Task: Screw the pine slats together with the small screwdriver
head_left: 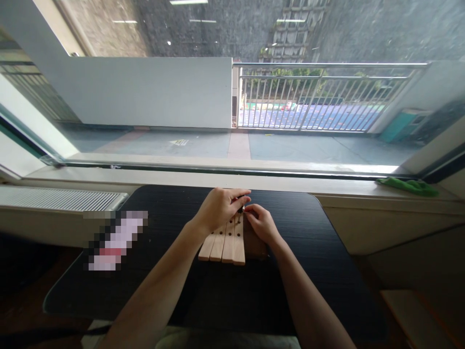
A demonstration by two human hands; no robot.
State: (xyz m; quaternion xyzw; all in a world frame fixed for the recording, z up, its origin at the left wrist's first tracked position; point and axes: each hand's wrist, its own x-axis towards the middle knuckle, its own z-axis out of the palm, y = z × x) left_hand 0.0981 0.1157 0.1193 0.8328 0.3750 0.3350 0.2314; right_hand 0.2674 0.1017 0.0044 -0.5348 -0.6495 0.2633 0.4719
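Head view: half-curled left hand (220, 207) hides part of wooden slats (228, 244), right hand (263, 224) nearly pinched; what either holds, unclear.

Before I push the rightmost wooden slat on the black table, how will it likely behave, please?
The rightmost wooden slat is probably stiff, because its long edges look straight. It seems unlikely to roll, as its broad face looks flat. Pushed leftward, it may shift the neighbouring wooden slat, which lies close beside it.
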